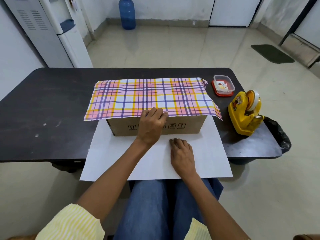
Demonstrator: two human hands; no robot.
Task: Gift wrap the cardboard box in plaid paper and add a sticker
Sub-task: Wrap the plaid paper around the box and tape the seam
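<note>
Both on plaid paper (147, 96) — left hand (152, 125) grips edge atop cardboard box (188, 127), right hand (182, 156) rests flat.

The plaid paper (149, 96) where the left hand (152, 125) holds it has pink squares with yellow and purple lines on white (its back, nearer than the hold, is plain white). Just under the hold the cardboard box (187, 126) is brown with small black marks. Off to the right of the hold, the tape holder (242, 116) is yellow and the lid (225, 95) is red. The table (52, 101) is very dark brown
</note>
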